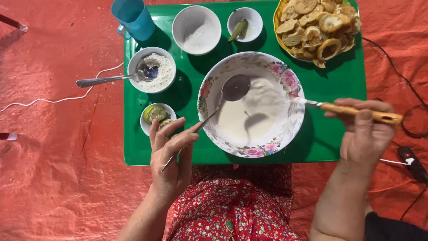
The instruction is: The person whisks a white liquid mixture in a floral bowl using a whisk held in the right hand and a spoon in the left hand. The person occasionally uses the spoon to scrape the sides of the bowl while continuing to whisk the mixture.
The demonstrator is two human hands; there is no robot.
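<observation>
- A left hand (171, 156) pinches the thin metal handle of a ladle (235, 88) between thumb and fingertips, the other fingers fanned out loosely; the hand sits at about 7 o'clock from the bowl (285, 127).
- The ladle's long axis runs from 7 o'clock up toward 1 o'clock, its round cup raised over the upper left of the bowl and throwing a shadow on the batter (249, 118).
- A right hand (363, 131) closes its fingers around the wooden handle of a second tool (356, 110), which lies almost level, pointing toward 9 o'clock with its metal end at the bowl's right rim; what that end is, a whitish smear hides.
- Judged from the look of it, the ladle is light, stiff and slick where wet, best held far down the handle as here, well clear of the cup; the wooden handle offers a surer, drier grip.
- The floral bowl looks heavy, hard and breakable; its thin white batter would slop if tipped.
- The bowl sits near the middle of a green tray (147, 151) on a red floor cloth (53, 187).
- Around it: a blue cup (133, 18) at 11 o'clock, a flour bowl (154, 71) with a spoon (102, 81) at 9 o'clock, a plate of fried rings (318, 29) at 1 o'clock.
</observation>
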